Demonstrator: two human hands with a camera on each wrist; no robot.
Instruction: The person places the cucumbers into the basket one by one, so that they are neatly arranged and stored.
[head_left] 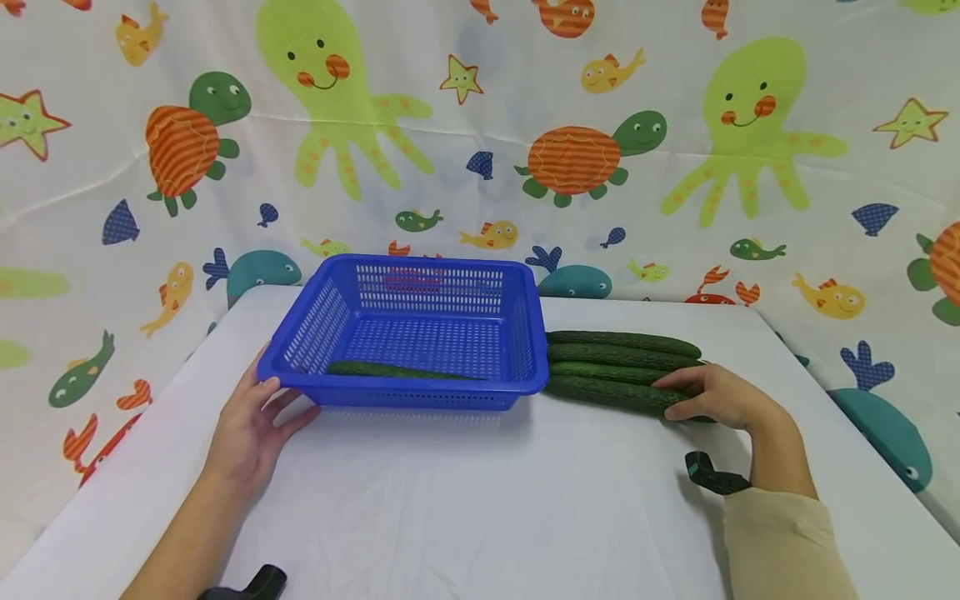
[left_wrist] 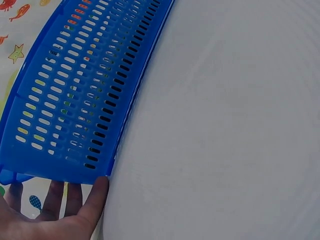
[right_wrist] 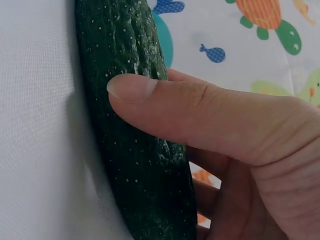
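Observation:
A blue plastic basket (head_left: 423, 392) with slotted walls stands on the table, one dark green cucumber (head_left: 397, 370) lying along its near inner side. At the basket's left front corner is my left hand (head_left: 251, 429); its fairly straight fingers touch the end wall in the left wrist view, and some fingertips are hidden. Right of the basket, several cucumbers (head_left: 622, 350) lie side by side. My right hand (head_left: 720, 398) pinches the right end of the nearest cucumber (right_wrist: 137, 145), thumb on the near side and other fingers partly hidden behind it.
The white-covered table (head_left: 465, 500) extends in front of the basket. Behind it hangs a curtain (head_left: 487, 92) printed with sea animals. A black wrist device (head_left: 712, 475) is on the right arm, another (head_left: 255, 583) on the left.

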